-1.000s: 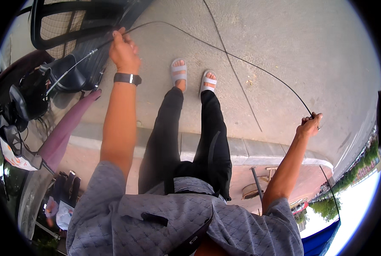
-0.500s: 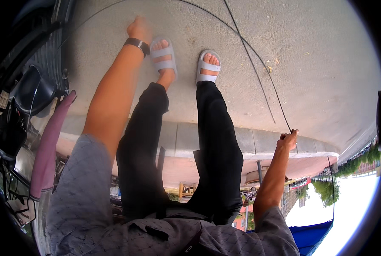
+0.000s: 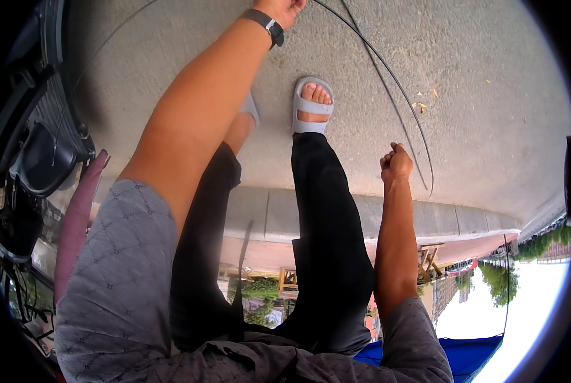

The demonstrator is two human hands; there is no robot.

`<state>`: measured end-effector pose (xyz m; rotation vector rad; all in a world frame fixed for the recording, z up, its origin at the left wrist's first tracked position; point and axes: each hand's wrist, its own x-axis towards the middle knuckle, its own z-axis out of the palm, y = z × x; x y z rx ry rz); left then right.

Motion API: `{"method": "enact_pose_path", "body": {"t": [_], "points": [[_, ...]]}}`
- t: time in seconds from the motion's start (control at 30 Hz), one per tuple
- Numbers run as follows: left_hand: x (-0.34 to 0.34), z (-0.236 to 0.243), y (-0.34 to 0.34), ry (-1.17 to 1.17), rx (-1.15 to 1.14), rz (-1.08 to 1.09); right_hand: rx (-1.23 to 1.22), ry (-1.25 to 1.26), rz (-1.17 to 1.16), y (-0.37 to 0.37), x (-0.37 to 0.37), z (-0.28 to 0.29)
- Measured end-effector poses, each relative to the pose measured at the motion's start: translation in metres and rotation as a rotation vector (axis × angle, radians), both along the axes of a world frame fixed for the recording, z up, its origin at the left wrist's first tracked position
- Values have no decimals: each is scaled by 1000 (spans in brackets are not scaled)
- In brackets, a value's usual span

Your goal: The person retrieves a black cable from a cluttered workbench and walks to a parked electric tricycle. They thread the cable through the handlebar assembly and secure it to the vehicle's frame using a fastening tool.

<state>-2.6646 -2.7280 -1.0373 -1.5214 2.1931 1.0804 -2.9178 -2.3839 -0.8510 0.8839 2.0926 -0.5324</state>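
A thin black cable [image 3: 388, 67] arcs down from the top edge, its end hanging to the right of my right hand. My left hand [image 3: 283, 9], with a dark watch on the wrist, reaches to the top edge beside the cable. Its fingers are curled closed and partly cut off, so what they hold, if anything, is hidden. My right hand [image 3: 396, 164] is apart from the cable, its fingers bent in and nothing visible in them. The cable's shadow [image 3: 388, 96] falls on the pavement.
Grey sandals [image 3: 313, 105] are on my feet on the rough pavement [image 3: 490, 127]. A stone kerb [image 3: 336, 205] runs behind me. To the left stand a black scooter [image 3: 43, 159] and a mauve sleeve-like cover [image 3: 78, 217]. A blue canopy [image 3: 464, 357] shows at lower right.
My left hand has swung right and up toward the cable. My right hand has let go of the cable's end and moved left and up.
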Motion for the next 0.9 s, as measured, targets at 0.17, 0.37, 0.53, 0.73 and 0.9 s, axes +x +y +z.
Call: {"method": "enact_pose_path", "body": {"t": [0.17, 0.37, 0.53, 0.73, 0.9], "points": [[-12, 22, -3, -34, -62, -128, -310, -96, 386, -156, 48, -81], [-24, 13, -5, 890, 1007, 1665, -568, -151, 336, -230, 67, -101], [-37, 74, 13, 1000, 928, 1699, -746, -348, 7, -230, 76, -68], [-29, 268, 61, 982, 1080, 1697, -882, -25, -750, -189, -8, 14], [-14, 433, 89, 1084, 1119, 1761, -750, 51, -787, -96, -132, 174]]}}
